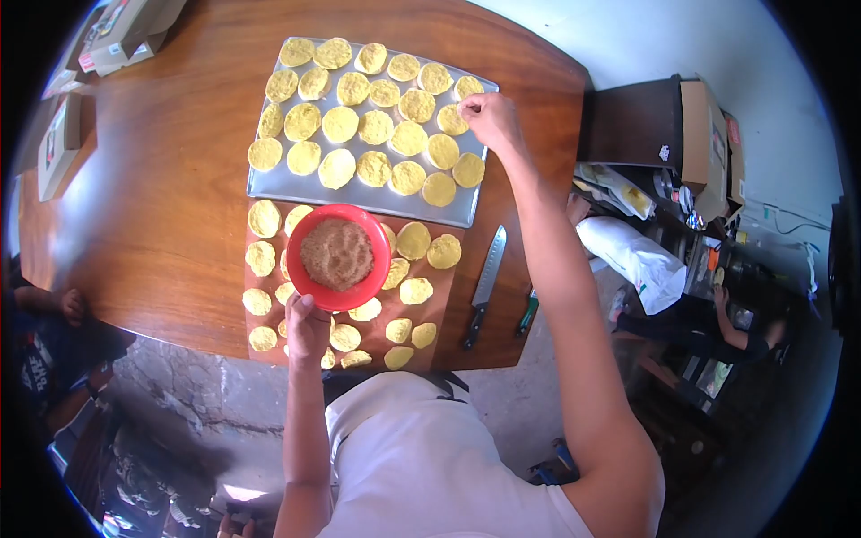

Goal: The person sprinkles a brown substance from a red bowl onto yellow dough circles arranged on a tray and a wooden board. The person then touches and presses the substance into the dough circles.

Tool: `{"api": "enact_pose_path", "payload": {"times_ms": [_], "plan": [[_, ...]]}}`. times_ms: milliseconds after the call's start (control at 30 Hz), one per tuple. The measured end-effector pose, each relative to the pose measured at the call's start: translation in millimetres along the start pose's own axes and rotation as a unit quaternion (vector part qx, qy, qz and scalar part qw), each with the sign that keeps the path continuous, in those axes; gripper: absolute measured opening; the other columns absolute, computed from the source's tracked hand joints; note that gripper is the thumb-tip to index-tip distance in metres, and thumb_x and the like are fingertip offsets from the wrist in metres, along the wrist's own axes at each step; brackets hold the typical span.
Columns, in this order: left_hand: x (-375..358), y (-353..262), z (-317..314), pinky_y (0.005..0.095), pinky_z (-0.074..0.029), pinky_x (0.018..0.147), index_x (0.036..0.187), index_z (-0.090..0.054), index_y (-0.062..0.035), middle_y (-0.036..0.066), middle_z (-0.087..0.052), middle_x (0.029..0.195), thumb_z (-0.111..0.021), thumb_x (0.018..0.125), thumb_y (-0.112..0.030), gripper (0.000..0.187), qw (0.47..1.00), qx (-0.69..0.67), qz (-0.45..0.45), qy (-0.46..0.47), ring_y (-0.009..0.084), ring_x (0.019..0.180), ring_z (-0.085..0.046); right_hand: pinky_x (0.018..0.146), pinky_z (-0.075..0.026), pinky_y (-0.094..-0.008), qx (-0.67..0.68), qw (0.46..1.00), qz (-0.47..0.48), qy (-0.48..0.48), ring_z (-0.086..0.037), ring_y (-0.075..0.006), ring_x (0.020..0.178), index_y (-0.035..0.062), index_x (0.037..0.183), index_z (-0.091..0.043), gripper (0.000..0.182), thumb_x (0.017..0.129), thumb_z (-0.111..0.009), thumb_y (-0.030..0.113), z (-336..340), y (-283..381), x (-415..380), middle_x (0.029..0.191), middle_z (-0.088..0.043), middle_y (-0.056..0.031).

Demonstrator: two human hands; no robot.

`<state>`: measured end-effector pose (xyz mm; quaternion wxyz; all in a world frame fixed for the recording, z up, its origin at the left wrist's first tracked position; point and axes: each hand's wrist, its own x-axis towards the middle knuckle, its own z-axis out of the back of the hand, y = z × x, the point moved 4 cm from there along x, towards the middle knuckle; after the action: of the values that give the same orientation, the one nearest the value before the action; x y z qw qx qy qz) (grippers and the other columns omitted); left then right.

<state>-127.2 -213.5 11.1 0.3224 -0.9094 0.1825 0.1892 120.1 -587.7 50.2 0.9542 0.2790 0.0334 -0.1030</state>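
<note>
My left hand (308, 327) grips the rim of a red bowl (381, 235) from the near side. Brown granular stuff (336, 255), like sugar, lies in the bowl. My right hand (491, 119) is over the right edge of a metal tray (359, 200), fingertips pinched together beside a yellow round (453, 119); what they hold is too small to make out. Rows of yellow bread-like rounds (340, 125) cover the tray. More rounds (415, 290) lie on a reddish-brown board (441, 309) nearer me, some of them hidden under the bowl.
A large knife (489, 273) and a green-handled knife (527, 312) lie right of the board. Cardboard boxes (63, 143) stand at the wooden table's (170, 188) left. One person (67, 350) is at the left, another (700, 332) at the right near a white bag (632, 260).
</note>
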Motion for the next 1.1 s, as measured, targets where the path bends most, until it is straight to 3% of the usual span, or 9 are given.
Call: {"api": "enact_pose_path", "payload": {"times_ms": [233, 400, 667, 933, 1100], "plan": [[-2, -3, -4, 0.0426, -0.044, 0.106, 0.126, -0.054, 0.0044, 0.015, -0.061, 0.127, -0.057, 0.091, -0.021, 0.044, 1.0, -0.017, -0.005, 0.017, 0.025, 0.117, -0.059, 0.066, -0.053, -0.0353, 0.031, 1.0, -0.003, 0.003, -0.07, -0.0285, 0.071, 0.005, 0.088, -0.073, 0.012, 0.081, -0.067, 0.013, -6, 1, -13, 0.078, -0.069, -0.0189], [-5, -3, 0, 0.0432, -0.044, 0.106, 0.129, -0.052, 0.0044, 0.016, -0.061, 0.127, -0.057, 0.091, -0.021, 0.046, 1.0, -0.009, -0.014, 0.001, 0.0257, 0.118, -0.059, 0.065, -0.053, -0.0349, 0.022, 0.999, -0.013, 0.02, -0.07, -0.0277, 0.071, 0.0045, 0.088, -0.073, 0.012, 0.081, -0.067, 0.013, -4, -9, -20, 0.079, -0.069, -0.0185], [-9, -5, -3, 0.0443, -0.044, 0.106, 0.131, -0.049, 0.0049, 0.017, -0.06, 0.127, -0.056, 0.091, -0.021, 0.048, 1.0, -0.006, -0.018, 0.0, 0.0267, 0.117, -0.059, 0.068, -0.054, -0.0339, 0.013, 0.999, -0.002, -0.033, -0.071, -0.0264, 0.073, 0.0059, 0.089, -0.074, 0.013, 0.08, -0.068, 0.013, 2, -22, -26, 0.081, -0.071, -0.0164], [-9, -4, -1, 0.0438, -0.045, 0.104, 0.121, -0.056, 0.005, 0.015, -0.063, 0.121, -0.058, 0.091, -0.019, 0.038, 1.0, 0.004, -0.026, 0.009, 0.025, 0.115, -0.06, 0.068, -0.054, -0.0346, 0.026, 0.999, -0.012, -0.037, -0.071, -0.0267, 0.073, 0.0065, 0.089, -0.074, 0.014, 0.08, -0.069, 0.016, 9, -26, -28, 0.08, -0.071, -0.0153], [-6, -3, -8, 0.0439, -0.045, 0.104, 0.123, -0.055, 0.0049, 0.015, -0.062, 0.123, -0.059, 0.09, -0.02, 0.042, 1.0, 0.006, -0.022, 0.006, 0.0253, 0.115, -0.06, 0.068, -0.054, -0.0341, 0.019, 0.998, 0.007, -0.055, -0.071, -0.0263, 0.073, 0.0069, 0.089, -0.075, 0.014, 0.081, -0.069, 0.016, 11, -26, -28, 0.081, -0.071, -0.0151]]}}
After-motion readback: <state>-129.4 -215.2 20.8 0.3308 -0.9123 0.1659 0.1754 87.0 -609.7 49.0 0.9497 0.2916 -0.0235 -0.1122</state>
